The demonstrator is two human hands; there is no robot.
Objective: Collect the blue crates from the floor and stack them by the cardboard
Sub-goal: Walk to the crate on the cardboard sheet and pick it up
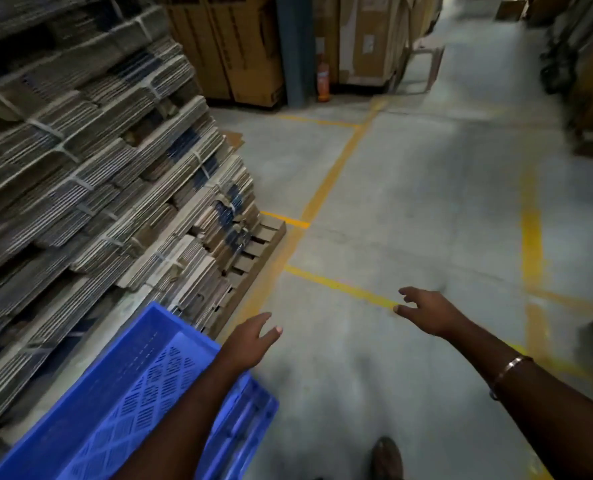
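Here, both hands, left (253, 336) and right (426, 311), hang open and empty over the floor (409, 209); a blue crate (132, 386) (perforated base showing) sits beside the stacked cardboard (90, 161).

blue crate (122, 403): 1 | hands: 2 | shoe (387, 459): 1 | bracelet (510, 370): 1

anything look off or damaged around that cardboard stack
Yes. The flattened cardboard stack leans, its strapped bundles stepping outward unevenly, and some lower edges near the aisle corner look torn and frayed. A loose cardboard piece lies on the floor behind it. The blue crate beside the stack looks intact.
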